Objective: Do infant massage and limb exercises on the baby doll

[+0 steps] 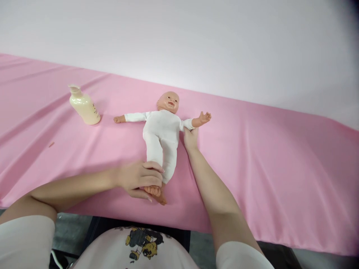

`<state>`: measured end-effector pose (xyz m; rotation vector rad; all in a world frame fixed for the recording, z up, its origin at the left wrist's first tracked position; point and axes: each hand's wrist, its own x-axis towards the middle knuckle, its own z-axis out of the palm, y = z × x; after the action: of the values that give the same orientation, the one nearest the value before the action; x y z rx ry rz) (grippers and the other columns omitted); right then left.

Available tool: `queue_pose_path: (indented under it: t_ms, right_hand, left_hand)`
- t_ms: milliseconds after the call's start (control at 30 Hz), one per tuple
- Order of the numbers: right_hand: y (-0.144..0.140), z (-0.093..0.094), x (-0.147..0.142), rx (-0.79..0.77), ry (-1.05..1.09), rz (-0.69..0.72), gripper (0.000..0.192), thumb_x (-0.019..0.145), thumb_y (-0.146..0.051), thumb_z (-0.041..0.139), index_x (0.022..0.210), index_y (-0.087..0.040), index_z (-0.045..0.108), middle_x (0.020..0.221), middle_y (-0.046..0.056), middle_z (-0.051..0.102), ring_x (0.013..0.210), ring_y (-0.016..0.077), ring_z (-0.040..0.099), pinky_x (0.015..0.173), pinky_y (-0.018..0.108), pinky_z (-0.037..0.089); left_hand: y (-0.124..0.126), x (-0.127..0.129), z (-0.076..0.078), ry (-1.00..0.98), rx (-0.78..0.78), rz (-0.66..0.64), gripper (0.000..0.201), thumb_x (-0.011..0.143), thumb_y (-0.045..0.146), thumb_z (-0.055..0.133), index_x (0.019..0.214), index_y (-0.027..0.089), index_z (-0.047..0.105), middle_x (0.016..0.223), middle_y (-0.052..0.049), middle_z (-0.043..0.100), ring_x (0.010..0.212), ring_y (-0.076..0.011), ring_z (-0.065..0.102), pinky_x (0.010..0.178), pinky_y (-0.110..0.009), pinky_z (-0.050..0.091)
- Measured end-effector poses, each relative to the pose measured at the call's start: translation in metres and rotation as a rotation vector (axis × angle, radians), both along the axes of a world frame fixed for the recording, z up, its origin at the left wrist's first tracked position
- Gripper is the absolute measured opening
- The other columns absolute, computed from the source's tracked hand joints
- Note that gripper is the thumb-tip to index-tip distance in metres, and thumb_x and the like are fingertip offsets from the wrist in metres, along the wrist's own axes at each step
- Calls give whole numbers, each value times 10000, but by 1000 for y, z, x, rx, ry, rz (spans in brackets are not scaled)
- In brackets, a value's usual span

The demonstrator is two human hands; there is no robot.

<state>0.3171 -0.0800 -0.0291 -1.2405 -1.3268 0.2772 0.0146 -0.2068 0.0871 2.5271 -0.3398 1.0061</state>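
Observation:
A baby doll (pixel 162 127) with a white cloth body lies on its back on the pink cloth, head away from me and arms spread wide. My left hand (pixel 141 177) is wrapped over the doll's lower leg, just above its bare feet, which stick out below my fingers. At the doll's arm on the right side, my right hand (pixel 191 138) grips the white sleeve from below. Part of those fingers is hidden under the arm.
A cream pump bottle (pixel 85 106) stands to the left of the doll. Nearer me lies a small brownish scrap (pixel 51 144). The pink cloth (pixel 266 168) covers the table, with a white wall (pixel 196 45) behind it.

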Motion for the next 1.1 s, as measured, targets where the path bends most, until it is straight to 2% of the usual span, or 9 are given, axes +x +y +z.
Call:
queue_pose_path:
  t_ms: [167,333,500,600,667,767,833,933,1100]
  right_hand:
    - [4,-6,5,-30,269,-50,446,867,-303,568,1298,-228,479,1216,101,612,1138,230,625,1045,472,525]
    - [6,-3,10,27,259,-51,749,873,-397,646,1528,-269,307,1574,131,372,1498,243,379,1187,506,424]
    - [5,0,7,-6,489,50,880,805,-463,731,1556,-374,280,1683,11,224,1546,200,320,1243,505,360]
    - [1,4,5,19,467,24,937,778,-411,764,1562,-375,252,1709,-1,130,1598,200,192,1271,516,302]
    - [-1,6,4,11,427,-14,925,765,-380,776,1545,-325,282,1689,50,189,1592,218,207,1279,512,289]
    - [-3,7,2,-53,410,-35,726,777,-372,759,1405,-222,426,1462,133,506,1395,256,509,1223,524,380]
    - [-4,6,0,-76,386,-31,538,804,-390,733,1254,-199,508,1235,108,634,1178,248,638,1139,522,467]
    - [-5,7,-4,-54,282,12,367,845,-420,697,1115,-213,558,1092,73,668,1053,236,660,1037,496,530]
    - [-7,14,-7,53,-82,61,226,918,-365,576,1094,-230,617,1093,83,676,1073,253,632,1037,509,493]
  left_hand:
    - [-15,1,9,-53,-48,-52,320,965,437,610,1107,152,581,821,-62,721,800,-179,702,1026,-337,553]
    - [-24,1,10,-54,-70,-61,362,917,467,679,1075,155,589,802,-59,719,777,-181,704,1007,-347,569]
    - [-22,0,3,-20,-78,-76,349,919,455,682,1085,163,590,827,-57,734,806,-175,712,1032,-362,560]
    - [-17,-1,3,-29,-109,-66,359,930,458,660,1111,156,585,847,-76,741,843,-192,709,1015,-362,563]
    - [-13,-2,6,-29,-152,-55,351,943,452,639,1119,153,589,869,-92,743,880,-203,701,1010,-365,561]
    - [-4,-4,7,-21,-291,-42,340,952,454,623,1120,160,606,925,-105,744,980,-217,683,1020,-371,546]
    - [2,-5,6,-22,-446,-23,335,957,474,611,1106,173,620,946,-99,737,1031,-220,669,1036,-384,528]
    - [11,-7,3,-45,-626,2,338,958,491,605,1100,186,633,979,-94,726,1070,-222,656,1078,-417,490]
    - [24,-9,-5,-57,-656,-12,324,937,460,647,1115,190,645,1025,-107,727,1161,-244,631,1084,-432,478]
